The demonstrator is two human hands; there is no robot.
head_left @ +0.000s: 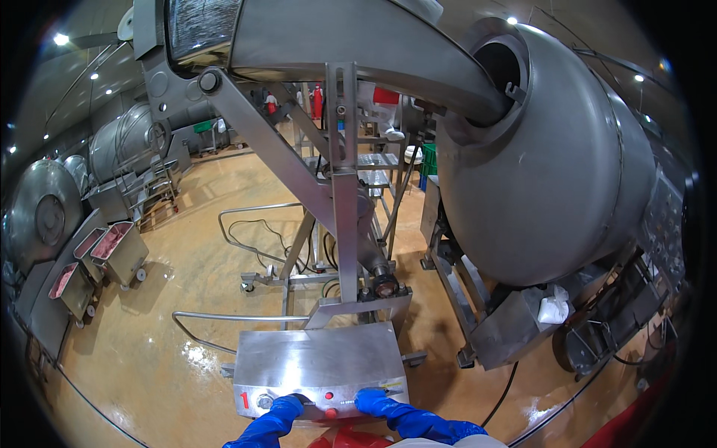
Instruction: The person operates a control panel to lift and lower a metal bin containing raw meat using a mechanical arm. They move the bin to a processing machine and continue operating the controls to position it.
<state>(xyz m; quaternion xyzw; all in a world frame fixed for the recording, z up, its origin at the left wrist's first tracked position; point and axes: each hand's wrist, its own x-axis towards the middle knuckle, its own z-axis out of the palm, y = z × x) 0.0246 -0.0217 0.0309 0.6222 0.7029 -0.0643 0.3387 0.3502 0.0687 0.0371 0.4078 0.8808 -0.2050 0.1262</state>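
Note:
Both my hands, in blue gloves and sleeves, are at the front of a stainless-steel control box (321,355). My left hand (287,405) is closed on a dark knob (302,399) on the panel's left half. My right hand (373,401) rests closed against the right half and covers whatever lies under its fingers. Between them are a small red button (328,396) and a larger red button (331,413). Above the box rises a steel tipping lift (345,224). Its long chute (358,45) slopes right, its end inside the mouth of a big steel tumbler drum (553,157).
Left stand wheeled tubs of pinkish meat (123,254) beside other steel drums (45,213). Guard rails (239,317) and cables lie around the lift's base. A white bag (553,306) sits on the drum's frame. People in red (317,102) are far back.

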